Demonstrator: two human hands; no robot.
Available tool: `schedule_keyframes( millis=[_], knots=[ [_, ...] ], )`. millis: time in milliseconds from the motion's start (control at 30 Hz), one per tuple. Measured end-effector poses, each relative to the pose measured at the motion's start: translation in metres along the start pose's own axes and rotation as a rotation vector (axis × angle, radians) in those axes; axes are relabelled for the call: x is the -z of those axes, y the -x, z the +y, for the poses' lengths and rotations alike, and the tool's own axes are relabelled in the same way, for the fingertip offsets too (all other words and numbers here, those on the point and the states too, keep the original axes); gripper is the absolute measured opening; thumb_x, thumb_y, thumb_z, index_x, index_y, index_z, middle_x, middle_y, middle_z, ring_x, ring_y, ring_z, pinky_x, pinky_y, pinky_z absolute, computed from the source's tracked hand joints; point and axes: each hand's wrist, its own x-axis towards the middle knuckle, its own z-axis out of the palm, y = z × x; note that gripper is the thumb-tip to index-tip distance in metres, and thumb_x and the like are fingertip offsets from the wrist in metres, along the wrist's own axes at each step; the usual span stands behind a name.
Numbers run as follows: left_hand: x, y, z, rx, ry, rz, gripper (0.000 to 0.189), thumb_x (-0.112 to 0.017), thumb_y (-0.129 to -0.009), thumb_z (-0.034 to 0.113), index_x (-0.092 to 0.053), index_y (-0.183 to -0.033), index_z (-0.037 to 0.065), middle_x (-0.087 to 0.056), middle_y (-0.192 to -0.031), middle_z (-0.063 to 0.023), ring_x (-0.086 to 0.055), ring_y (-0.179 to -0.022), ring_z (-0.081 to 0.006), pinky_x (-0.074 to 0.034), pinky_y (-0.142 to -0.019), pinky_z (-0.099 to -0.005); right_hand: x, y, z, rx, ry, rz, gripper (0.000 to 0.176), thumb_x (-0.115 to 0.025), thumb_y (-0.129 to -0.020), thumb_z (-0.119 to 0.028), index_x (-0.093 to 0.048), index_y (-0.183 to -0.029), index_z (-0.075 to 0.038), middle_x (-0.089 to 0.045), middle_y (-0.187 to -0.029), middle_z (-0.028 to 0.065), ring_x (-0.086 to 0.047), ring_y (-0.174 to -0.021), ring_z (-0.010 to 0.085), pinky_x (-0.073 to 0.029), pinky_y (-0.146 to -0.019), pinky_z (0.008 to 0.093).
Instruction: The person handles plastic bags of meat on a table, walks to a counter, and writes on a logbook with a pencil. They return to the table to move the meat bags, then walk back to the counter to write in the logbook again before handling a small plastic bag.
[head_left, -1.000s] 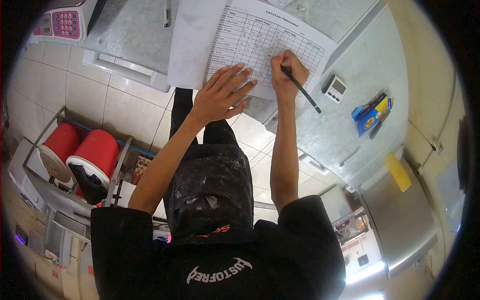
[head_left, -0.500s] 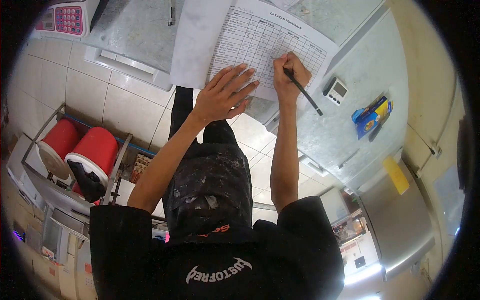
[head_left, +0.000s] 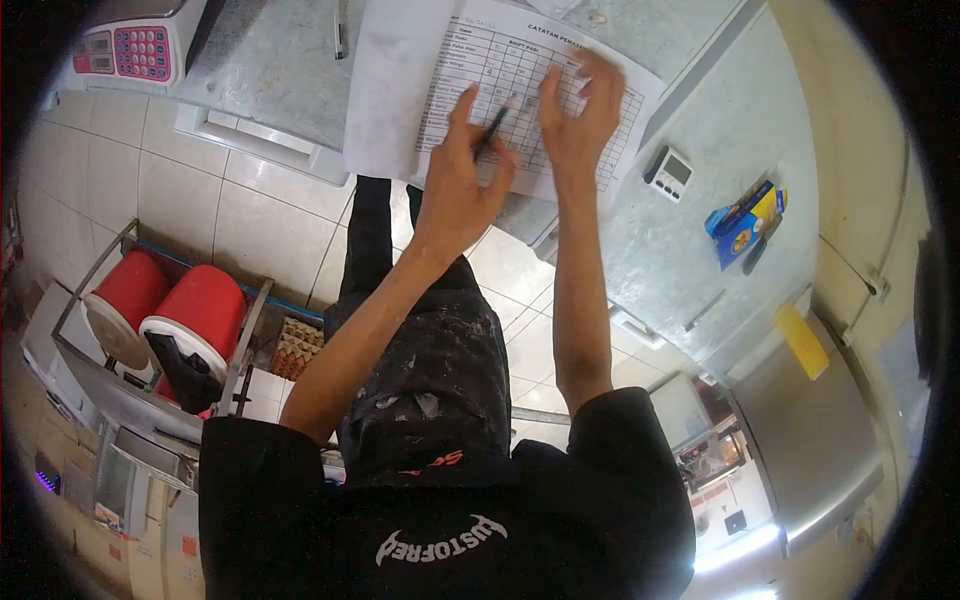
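Observation:
A printed table sheet (head_left: 465, 75) with handwritten entries lies in an open book or pad on the grey metal counter. My left hand (head_left: 465, 170) is over the sheet's lower left part, with a dark pen (head_left: 491, 128) between thumb and fingers. My right hand (head_left: 583, 120) is raised over the right part of the sheet, its fingers apart and somewhat blurred, holding nothing. The folded-back white page (head_left: 385, 90) lies left of the table sheet.
A pink and white scale (head_left: 140, 50) stands at the upper left. Another pen (head_left: 339, 30) lies near the book. Right of it are a timer (head_left: 671, 174) and a blue-yellow packet (head_left: 745, 225). Red buckets (head_left: 200, 310) sit in a rack at lower left.
The pen has passed from my right hand to my left hand. My left hand has lifted off the paper, and my right hand has opened and moved up.

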Motion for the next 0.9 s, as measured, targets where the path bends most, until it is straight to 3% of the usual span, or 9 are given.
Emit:
schedule_keyframes(
  millis=[33, 167, 200, 367, 433, 500, 567, 700, 900],
  knots=[
    [-0.002, -0.006, 0.001, 0.094, -0.108, -0.049, 0.048, -0.056, -0.094, 0.008, -0.043, -0.140, 0.006, -0.063, -0.105, -0.0186, -0.060, -0.105, -0.0313, -0.044, -0.093, -0.0444, -0.002, -0.010, 0.011, 0.003, 0.001, 0.005, 0.026, -0.069, -0.082, 0.000, -0.062, -0.106, -0.004, -0.064, -0.094, 0.0101, -0.059, -0.088, 0.0321, -0.049, -0.082, 0.0394],
    [-0.009, -0.014, -0.002, -0.040, -0.553, -0.086, 0.046, -0.056, -0.093, 0.002, -0.046, -0.138, 0.008, -0.064, -0.094, -0.0160, -0.062, -0.096, -0.0317, -0.045, -0.090, -0.0421, -0.004, -0.050, 0.047, -0.072, 0.009, -0.051, 0.023, -0.072, -0.083, -0.004, -0.065, -0.105, -0.003, -0.064, -0.090, 0.0095, -0.061, -0.078, 0.0233, -0.051, -0.073, 0.0330],
    [-0.009, -0.013, -0.008, -0.147, -0.556, -0.090, 0.046, -0.056, -0.093, 0.002, -0.046, -0.138, 0.009, -0.063, -0.098, -0.0163, -0.061, -0.098, -0.0317, -0.045, -0.089, -0.0429, -0.003, -0.055, 0.050, -0.144, -0.102, -0.159, 0.020, -0.074, -0.083, -0.006, -0.067, -0.102, -0.002, -0.064, -0.088, 0.0090, -0.060, -0.073, 0.0180, -0.052, -0.068, 0.0297],
    [0.009, 0.013, -0.032, -0.465, -0.628, -0.079, 0.043, -0.055, -0.095, 0.007, -0.048, -0.138, 0.010, -0.057, -0.120, -0.0178, -0.053, -0.115, -0.0344, -0.042, -0.096, -0.0450, 0.008, -0.048, 0.049, -0.148, -0.091, -0.077, 0.020, -0.072, -0.085, -0.006, -0.066, -0.104, -0.003, -0.064, -0.088, 0.0095, -0.062, -0.076, 0.0185, -0.051, -0.071, 0.0308],
    [0.041, 0.058, -0.041, -0.659, -0.722, 0.221, 0.043, -0.053, -0.098, 0.016, -0.045, -0.139, 0.006, -0.044, -0.138, -0.0202, -0.040, -0.130, -0.0390, -0.034, -0.106, -0.0482, 0.025, -0.034, 0.036, -0.139, -0.066, 0.051, 0.019, -0.073, -0.086, -0.008, -0.066, -0.103, -0.003, -0.064, -0.088, 0.0088, -0.061, -0.077, 0.0148, -0.050, -0.071, 0.0295],
    [0.065, 0.110, -0.111, -0.312, -0.276, 0.431, 0.047, -0.054, -0.094, 0.019, -0.045, -0.137, 0.003, -0.036, -0.145, -0.0229, -0.036, -0.133, -0.0430, -0.028, -0.109, -0.0518, 0.050, 0.003, 0.013, -0.276, -0.021, 0.046, 0.017, -0.073, -0.087, -0.008, -0.066, -0.101, -0.001, -0.065, -0.090, 0.0068, -0.059, -0.078, 0.0127, -0.049, -0.073, 0.0267],
    [0.105, 0.149, -0.159, 0.044, -0.470, 0.473, 0.043, -0.048, -0.099, 0.023, -0.045, -0.135, 0.000, -0.031, -0.146, -0.0257, -0.034, -0.133, -0.0431, -0.030, -0.107, -0.0530, 0.074, 0.059, 0.003, -0.408, -0.010, -0.004, 0.020, -0.072, -0.088, -0.008, -0.064, -0.104, 0.002, -0.065, -0.095, 0.0084, -0.060, -0.082, 0.0142, -0.050, -0.077, 0.0275],
    [0.148, 0.197, -0.233, 0.250, -0.604, 0.568, 0.042, -0.045, -0.101, 0.026, -0.046, -0.133, -0.002, -0.038, -0.140, -0.0263, -0.038, -0.129, -0.0436, -0.033, -0.106, -0.0524, 0.114, 0.160, -0.003, -0.490, 0.045, 0.025, 0.023, -0.070, -0.090, -0.007, -0.060, -0.108, 0.004, -0.065, -0.097, 0.0106, -0.061, -0.087, 0.0167, -0.052, -0.080, 0.0289],
    [0.160, 0.235, -0.328, 0.519, -0.617, 0.379, 0.034, -0.047, -0.100, 0.032, -0.058, -0.122, 0.008, -0.056, -0.123, -0.0176, -0.050, -0.117, -0.0381, -0.042, -0.096, -0.0522, 0.154, 0.220, -0.067, -0.555, 0.045, -0.184, 0.017, -0.067, -0.091, -0.005, -0.058, -0.104, 0.002, -0.064, -0.092, 0.0102, -0.059, -0.081, 0.0145, -0.051, -0.075, 0.0281]
  ],
)
